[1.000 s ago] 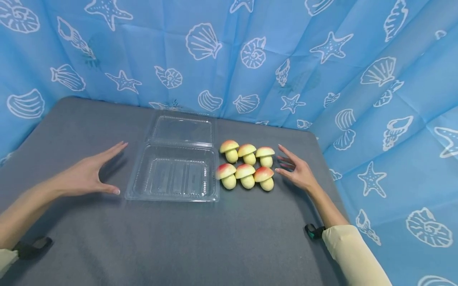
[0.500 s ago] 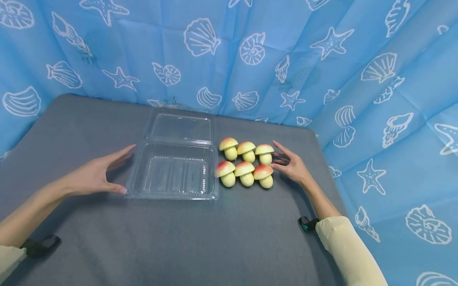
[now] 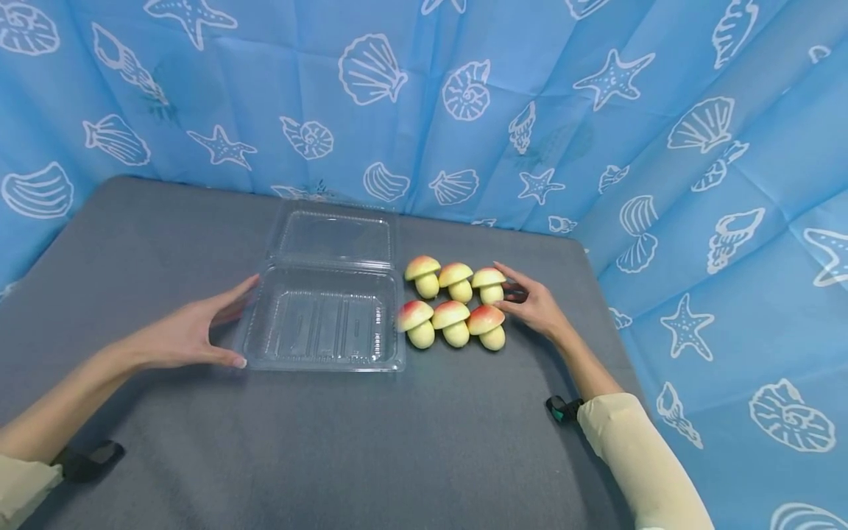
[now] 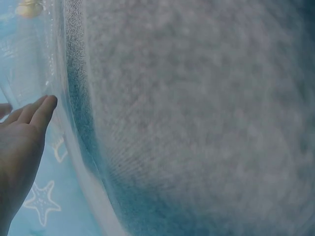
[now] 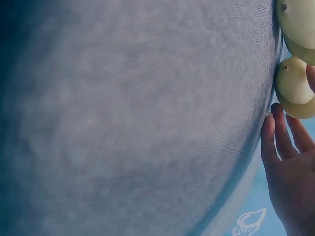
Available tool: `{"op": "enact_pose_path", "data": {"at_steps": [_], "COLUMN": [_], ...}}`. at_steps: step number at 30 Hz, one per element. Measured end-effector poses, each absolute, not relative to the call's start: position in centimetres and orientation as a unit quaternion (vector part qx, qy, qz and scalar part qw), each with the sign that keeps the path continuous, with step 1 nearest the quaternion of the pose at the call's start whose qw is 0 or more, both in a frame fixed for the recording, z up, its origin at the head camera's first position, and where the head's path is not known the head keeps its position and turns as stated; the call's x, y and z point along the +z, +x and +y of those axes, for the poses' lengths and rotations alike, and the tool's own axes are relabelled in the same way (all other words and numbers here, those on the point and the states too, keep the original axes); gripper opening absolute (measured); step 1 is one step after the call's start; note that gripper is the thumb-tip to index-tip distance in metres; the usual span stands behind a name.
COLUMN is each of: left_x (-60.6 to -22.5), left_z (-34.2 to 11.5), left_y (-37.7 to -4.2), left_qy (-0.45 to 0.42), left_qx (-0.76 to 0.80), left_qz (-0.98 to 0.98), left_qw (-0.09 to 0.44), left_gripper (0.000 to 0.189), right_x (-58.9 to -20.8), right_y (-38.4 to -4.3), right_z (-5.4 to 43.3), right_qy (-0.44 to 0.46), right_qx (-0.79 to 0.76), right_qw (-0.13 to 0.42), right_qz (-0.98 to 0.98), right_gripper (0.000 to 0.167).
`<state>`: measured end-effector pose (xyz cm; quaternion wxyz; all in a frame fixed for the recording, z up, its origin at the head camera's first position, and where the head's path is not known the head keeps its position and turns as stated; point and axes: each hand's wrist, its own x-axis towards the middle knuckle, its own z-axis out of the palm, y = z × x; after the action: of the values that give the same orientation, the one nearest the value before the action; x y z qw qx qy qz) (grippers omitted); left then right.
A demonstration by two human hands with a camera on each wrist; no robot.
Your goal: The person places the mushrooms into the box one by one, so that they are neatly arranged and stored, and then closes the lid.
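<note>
A clear plastic clamshell container (image 3: 323, 368) lies with its lid (image 3: 338, 237) folded back. At its left edge is my left hand (image 3: 185, 331), thumb and fingers spread apart, tips at or very near the rim. Right of the container stand two rows of yellow toy mushrooms with reddish caps. My right hand (image 3: 536, 305) reaches round the right side of the back-row right mushroom (image 3: 490, 285), index fingertip by its cap and thumb by its stem. In the right wrist view the fingers are nearly straight beside a mushroom (image 5: 294, 81); firm contact cannot be made out.
Grey cloth covers the table (image 3: 371, 449). A blue curtain (image 3: 424, 110) with white shells and starfish hangs behind and to the right. The front-row right mushroom (image 3: 492, 337) sits just below the right thumb, and its neighbour (image 3: 455, 333) stands close beside it.
Both hands have moved inward: the left to the right, up to the container's edge, the right to the left, round the back-row right mushroom. Container and mushrooms stay in place.
</note>
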<state>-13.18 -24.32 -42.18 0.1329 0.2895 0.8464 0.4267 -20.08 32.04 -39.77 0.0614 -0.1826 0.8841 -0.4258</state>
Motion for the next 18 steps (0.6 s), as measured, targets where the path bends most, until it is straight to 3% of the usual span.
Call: {"op": "enact_pose_path", "data": {"at_steps": [18], "left_x": [-42.05], "left_z": [-23.98], "left_y": [-13.19], "left_qy": [0.288], "left_qx": [0.433], "left_qz": [0.84], "left_qw": [0.154], "left_gripper": [0.121], "right_x": [-39.65], "right_y": [-20.82], "right_z": [32.26], "right_qy": [-0.156], "right_qx": [-0.453], "right_qw": [0.05], "right_qz": [0.876], "right_gripper": [0.068]}}
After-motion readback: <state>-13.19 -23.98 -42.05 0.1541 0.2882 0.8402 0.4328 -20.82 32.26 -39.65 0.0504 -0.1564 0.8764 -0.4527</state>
